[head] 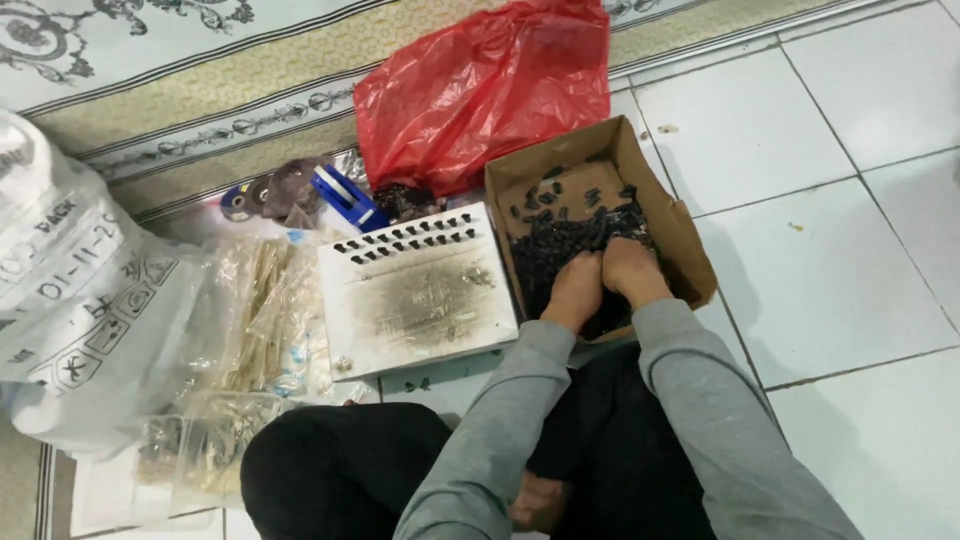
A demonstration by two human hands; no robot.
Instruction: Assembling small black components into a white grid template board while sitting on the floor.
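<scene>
Both hands were plunged side by side into a heap of small black parts inside an open cardboard box on the white tiled floor. The left hand and right hand touched each other, fingers buried in the parts; whether they gripped any could not be told. Just left of the box lay a white perforated board with black parts seated in its top rows. A red plastic bag lay behind the box.

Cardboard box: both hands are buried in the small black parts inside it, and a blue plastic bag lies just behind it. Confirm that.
Not quite. The head view shows both hands, left hand and right hand, in the black parts inside the cardboard box, but the plastic bag behind it is red, not blue.
</scene>
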